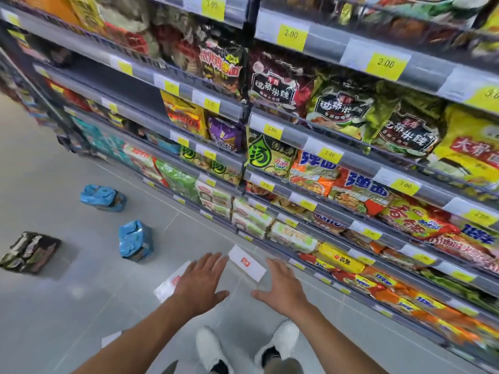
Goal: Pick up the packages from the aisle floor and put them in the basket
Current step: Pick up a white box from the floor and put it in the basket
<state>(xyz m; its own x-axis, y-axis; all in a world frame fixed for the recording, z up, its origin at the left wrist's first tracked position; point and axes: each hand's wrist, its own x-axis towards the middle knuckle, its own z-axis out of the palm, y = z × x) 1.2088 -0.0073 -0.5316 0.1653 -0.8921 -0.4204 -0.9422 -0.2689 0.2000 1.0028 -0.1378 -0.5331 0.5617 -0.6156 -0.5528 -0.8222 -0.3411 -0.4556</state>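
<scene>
1. Hands. L hand [201, 283] and R hand [280, 286] are both held out in front of the body, palms down, above the aisle floor [81, 306]. Fingers of each are spread and straight, thumbs pointing inward toward each other. Neither hand holds or touches anything. The two hands are near each other w/ a gap between the thumbs.

2. Task items. Three pkgs lie on the floor, all to the L of the hands and well apart from them.
- Near blue pkg [136, 240]: stands on end, closest to the L hand, out from the floor's shelf-side edge.
- Far blue pkg [102, 198]: further up the aisle, beyond the near one, top crumpled.
- Dark pkg [29, 252]: lies flat, furthest from the shelf-side edge, by the L border of the view.
No pkg touches another.

3. Surroundings. Shelving [359, 166] runs along the R edge of the floor, stocked w/ bagged noodle packs; yellow price tags [386, 63] sit on the rails. Print is blurred in most places. White floor labels w/ a red mark lie flat: one [247, 263] between the two hands' fingertips, one [168, 286] partly under the L hand. White shoes [283, 338] show at the bottom, below the forearms.
</scene>
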